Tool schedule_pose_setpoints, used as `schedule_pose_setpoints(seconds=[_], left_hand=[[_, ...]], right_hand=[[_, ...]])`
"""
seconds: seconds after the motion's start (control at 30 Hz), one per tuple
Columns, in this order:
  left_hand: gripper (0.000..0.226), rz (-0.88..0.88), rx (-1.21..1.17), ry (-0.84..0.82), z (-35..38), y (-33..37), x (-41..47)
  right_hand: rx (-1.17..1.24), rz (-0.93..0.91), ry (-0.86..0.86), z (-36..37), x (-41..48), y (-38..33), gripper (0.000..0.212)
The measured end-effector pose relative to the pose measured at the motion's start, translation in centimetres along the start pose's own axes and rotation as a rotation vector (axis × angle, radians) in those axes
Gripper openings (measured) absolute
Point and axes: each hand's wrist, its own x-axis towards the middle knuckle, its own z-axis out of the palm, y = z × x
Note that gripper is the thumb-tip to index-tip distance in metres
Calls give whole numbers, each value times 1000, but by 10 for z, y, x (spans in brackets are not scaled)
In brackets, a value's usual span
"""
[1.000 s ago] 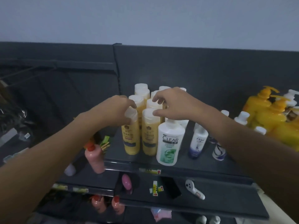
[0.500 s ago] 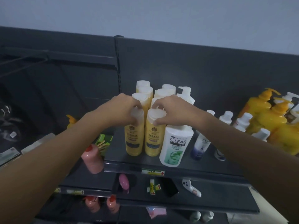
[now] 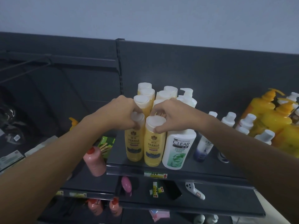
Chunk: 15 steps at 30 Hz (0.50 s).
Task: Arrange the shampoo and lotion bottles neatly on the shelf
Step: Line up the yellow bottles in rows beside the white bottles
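Observation:
Two yellow herbal shampoo bottles with white caps stand side by side at the front of the dark shelf [image 3: 202, 172]. My left hand [image 3: 120, 113] grips the cap of the left yellow bottle [image 3: 134, 146]. My right hand [image 3: 173, 113] pinches the cap of the right yellow bottle [image 3: 153, 149]. Several more yellow bottles [image 3: 145, 97] stand in rows behind them. A white CLEAR bottle [image 3: 178, 151] stands just right of the pair, touching it. A white pump bottle [image 3: 187, 96] is behind it.
Small white Dove bottles [image 3: 203, 148] and several other small white-capped bottles stand further right, then large orange pump bottles [image 3: 273, 120]. A pink bottle [image 3: 94, 162] stands on the lower left shelf. A pink item [image 3: 126, 185], tags and a white handheld device [image 3: 195, 190] lie on the shelf below.
Both hands have closed down onto the caps of the two front yellow bottles and drawn nearer to me. The camera view tilted and shifted slightly.

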Motion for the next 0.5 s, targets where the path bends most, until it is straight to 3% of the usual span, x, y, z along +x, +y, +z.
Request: schedule_pose_setpoints(seconds=[0.5], left_hand=[[69,36,32,-18,-2,-4,-2]], right_hand=[[-66,23,21,5,0,6,48]])
